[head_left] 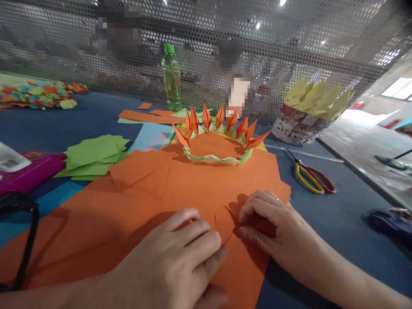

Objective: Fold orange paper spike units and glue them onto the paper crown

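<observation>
A small folded piece of orange paper (223, 222) lies on large orange sheets (193, 184), its outline faint against the same colour. My right hand (268, 221) pinches its right edge between thumb and fingers. At its lower left is my left hand (189, 251), fingers curled and closed, the fingertips on the paper's near corner; the thumb is partly hidden below. Beyond both hands stands a paper ring (217, 159) of pale green zigzag folds, topped at the back and sides with several pointed orange folded pieces (206, 118).
Scissors (309, 177) with yellow and red handles lie right, near a clear strip (309, 153). A newspaper-like pot with yellow points (298, 124) and a green bottle (171, 79) stand behind. Left are green sheets (95, 152), a magenta tool (38, 169), a black cable (27, 244) and paper scraps (38, 94).
</observation>
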Demonstrator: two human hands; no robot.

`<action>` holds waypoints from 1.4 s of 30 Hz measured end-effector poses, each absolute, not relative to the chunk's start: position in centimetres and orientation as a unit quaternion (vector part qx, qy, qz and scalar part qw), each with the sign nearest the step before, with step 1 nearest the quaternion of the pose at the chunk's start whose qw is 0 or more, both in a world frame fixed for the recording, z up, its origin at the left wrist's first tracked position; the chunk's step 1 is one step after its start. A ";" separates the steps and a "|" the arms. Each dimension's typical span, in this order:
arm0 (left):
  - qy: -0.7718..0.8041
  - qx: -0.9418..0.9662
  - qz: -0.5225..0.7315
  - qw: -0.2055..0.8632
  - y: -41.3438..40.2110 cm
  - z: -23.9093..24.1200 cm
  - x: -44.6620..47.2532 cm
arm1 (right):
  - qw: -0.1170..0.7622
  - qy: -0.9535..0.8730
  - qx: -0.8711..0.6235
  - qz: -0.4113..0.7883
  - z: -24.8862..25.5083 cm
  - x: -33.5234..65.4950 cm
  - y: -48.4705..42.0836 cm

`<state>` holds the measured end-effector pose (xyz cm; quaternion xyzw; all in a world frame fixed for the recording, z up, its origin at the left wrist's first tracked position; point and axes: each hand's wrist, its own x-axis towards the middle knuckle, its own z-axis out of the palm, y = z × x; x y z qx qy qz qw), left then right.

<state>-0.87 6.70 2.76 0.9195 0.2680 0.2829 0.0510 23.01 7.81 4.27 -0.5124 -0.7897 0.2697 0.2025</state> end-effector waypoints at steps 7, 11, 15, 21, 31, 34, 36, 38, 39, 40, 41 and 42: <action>0.238 0.921 0.304 0.057 7.0 2.5 -0.8 | 0.203 -0.777 -0.512 0.306 4.4 23.3 7.7; 0.268 0.914 0.298 0.057 6.4 2.6 -0.8 | 0.201 -0.776 -0.504 0.322 4.6 23.7 7.9; 0.258 0.918 0.297 0.053 6.4 2.6 -0.7 | 0.216 -0.772 -0.484 0.351 4.8 24.4 8.5; 0.258 0.914 0.312 0.031 6.8 2.3 -0.6 | 0.225 -0.754 -0.502 0.359 4.7 24.6 8.8; 0.244 0.921 0.302 0.030 6.7 2.2 -0.7 | 0.197 -0.761 -0.512 0.347 5.2 24.7 8.5; 0.260 0.918 0.298 0.032 6.7 2.2 -0.6 | 0.186 -0.772 -0.509 0.334 5.2 24.7 8.4; 0.267 0.917 0.294 0.033 6.6 2.1 -0.7 | 0.177 -0.780 -0.504 0.326 5.1 24.7 8.5; 0.262 0.920 0.291 0.034 6.5 2.1 -0.8 | 0.173 -0.787 -0.498 0.320 5.1 24.8 8.6; 0.260 0.920 0.290 0.035 6.4 2.1 -0.8 | 0.172 -0.789 -0.496 0.318 5.1 24.8 8.6; 0.260 0.920 0.292 0.035 6.4 2.1 -0.8 | 0.171 -0.792 -0.494 0.316 5.0 24.8 8.7; 0.261 0.918 0.295 0.035 6.4 2.1 -0.8 | 0.171 -0.793 -0.493 0.315 5.1 24.8 8.6; 0.265 0.916 0.298 0.035 6.4 2.2 -0.8 | 0.170 -0.793 -0.492 0.315 5.1 24.7 8.6</action>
